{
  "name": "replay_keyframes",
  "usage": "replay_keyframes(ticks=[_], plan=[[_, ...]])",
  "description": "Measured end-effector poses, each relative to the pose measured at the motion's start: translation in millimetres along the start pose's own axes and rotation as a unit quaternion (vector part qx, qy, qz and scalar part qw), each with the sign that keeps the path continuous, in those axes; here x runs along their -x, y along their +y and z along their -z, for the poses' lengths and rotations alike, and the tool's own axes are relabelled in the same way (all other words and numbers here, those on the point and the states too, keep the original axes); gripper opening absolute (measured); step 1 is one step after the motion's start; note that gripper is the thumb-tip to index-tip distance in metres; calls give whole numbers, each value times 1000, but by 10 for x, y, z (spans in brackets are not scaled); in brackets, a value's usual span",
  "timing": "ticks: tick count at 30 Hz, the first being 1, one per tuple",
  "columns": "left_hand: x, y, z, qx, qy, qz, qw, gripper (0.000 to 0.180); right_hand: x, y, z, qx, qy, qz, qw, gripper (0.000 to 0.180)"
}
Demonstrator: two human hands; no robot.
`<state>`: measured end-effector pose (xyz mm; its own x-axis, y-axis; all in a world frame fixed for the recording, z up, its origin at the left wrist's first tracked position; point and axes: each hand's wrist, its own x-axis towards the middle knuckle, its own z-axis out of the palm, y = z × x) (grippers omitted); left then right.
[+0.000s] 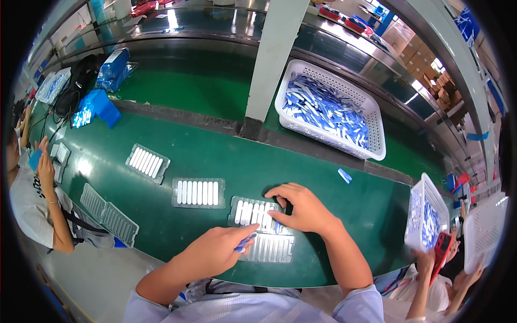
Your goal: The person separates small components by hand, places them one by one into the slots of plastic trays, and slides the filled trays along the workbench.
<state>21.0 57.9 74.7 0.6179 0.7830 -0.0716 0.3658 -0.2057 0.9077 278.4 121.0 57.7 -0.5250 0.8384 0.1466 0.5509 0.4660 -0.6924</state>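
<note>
An opened clear plastic blister tray lies in front of me. Slim white sticks fill several slots of its far half, with some blue showing at the right end; the near half's slots look bare. My left hand is closed round slim blue-and-white sticks, its index finger pointing at the filled row. Over the far right corner of the tray is my right hand, thumb and index finger apart, the thumb touching the row. Whether its hidden fingers touch anything is unclear.
Two filled trays, a middle tray and a farther tray, lie leftward near an unfolded tray. A white basket of sticks stands behind, beside a pillar. Loose sticks lie right. Co-workers sit at both sides.
</note>
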Motion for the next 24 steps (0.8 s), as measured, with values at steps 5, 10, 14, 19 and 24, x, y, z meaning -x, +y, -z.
replay_keyframes(ticks=[5, 10, 14, 19, 24], plan=[[-159, 51, 37, -76, -17, -11, 997, 53, 224, -36, 89, -131, 36, -142, 981, 36], [-383, -35, 228, -40, -74, -20, 996, 45, 371, -151, 119, 44, 9, -106, 993, 43], [-478, -64, 408, 134, -18, 61, 989, 33, 392, -69, 13, 78, 2, -105, 991, 44], [-401, -159, 452, 284, -4, 82, 955, 31, 306, 3, 36, -103, 102, -191, 971, 16], [-288, -253, 552, 46, -149, 25, 987, 36, 246, 68, 175, -286, 19, -167, 943, 9]])
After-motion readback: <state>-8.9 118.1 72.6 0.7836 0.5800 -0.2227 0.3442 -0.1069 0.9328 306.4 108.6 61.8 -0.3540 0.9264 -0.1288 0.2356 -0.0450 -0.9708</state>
